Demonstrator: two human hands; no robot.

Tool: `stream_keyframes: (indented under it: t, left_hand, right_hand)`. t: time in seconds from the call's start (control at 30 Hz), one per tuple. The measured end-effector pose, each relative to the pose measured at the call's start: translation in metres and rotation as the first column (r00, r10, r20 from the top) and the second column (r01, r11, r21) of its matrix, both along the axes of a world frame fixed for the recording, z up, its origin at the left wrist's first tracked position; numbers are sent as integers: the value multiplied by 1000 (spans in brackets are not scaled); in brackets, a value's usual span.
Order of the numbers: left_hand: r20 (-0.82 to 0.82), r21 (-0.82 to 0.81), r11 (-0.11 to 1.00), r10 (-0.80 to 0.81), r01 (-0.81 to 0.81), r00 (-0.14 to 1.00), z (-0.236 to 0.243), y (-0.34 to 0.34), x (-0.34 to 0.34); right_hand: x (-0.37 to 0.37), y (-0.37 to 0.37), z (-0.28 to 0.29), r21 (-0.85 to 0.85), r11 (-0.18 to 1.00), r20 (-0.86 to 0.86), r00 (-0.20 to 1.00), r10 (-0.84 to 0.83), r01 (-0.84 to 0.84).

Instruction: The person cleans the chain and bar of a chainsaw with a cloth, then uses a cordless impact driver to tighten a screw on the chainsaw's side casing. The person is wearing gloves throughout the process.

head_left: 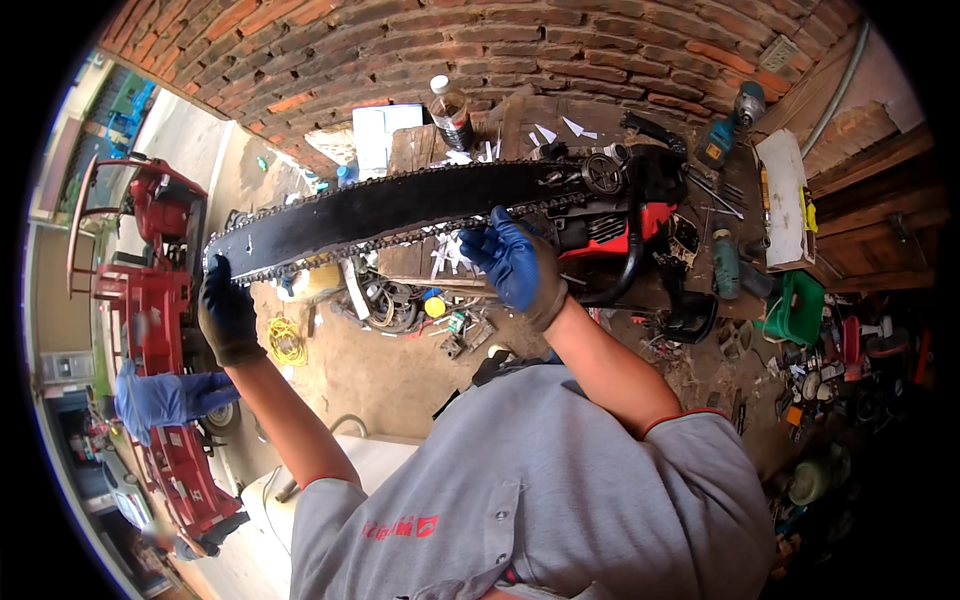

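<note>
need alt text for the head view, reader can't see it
A chainsaw at a cluttered workbench: a person's gloved left hand at the tip of its guide bar, gloved right hand at the bar's lower edge. A brick wall rises behind; a red vehicle stands far left.

L hand (pixel 230 318) is covering part of guide bar (pixel 385 208) at nose, 9 o'clock; R hand (pixel 515 268) is hiding some chain (pixel 420 234). Grey shirt (pixel 540 470), 6 o'clock, is running off lower edge. Person's head (pixel 157 534), approx 8, is looking blurred; small parts (pixel 825 380), approx 4, are fading into shadow
</note>
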State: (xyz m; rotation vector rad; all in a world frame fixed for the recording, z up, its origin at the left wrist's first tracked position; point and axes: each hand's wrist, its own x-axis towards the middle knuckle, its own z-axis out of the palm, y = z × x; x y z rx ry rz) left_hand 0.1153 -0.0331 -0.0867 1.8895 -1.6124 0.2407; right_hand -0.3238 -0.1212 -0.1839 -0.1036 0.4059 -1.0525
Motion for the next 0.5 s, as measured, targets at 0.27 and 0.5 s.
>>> stream_keyframes:
  t: [0.27,0.5]
  left_hand:
    - [-345,-166,986,-70,13,936,-11,18,19]
    - [76,92,979,176,-183,981,24,5,-49]
  right_hand:
    - [4,-6,6,36,986,51,986,160,-162]
    - [40,6,4,-63,949,266,911,315,-310]
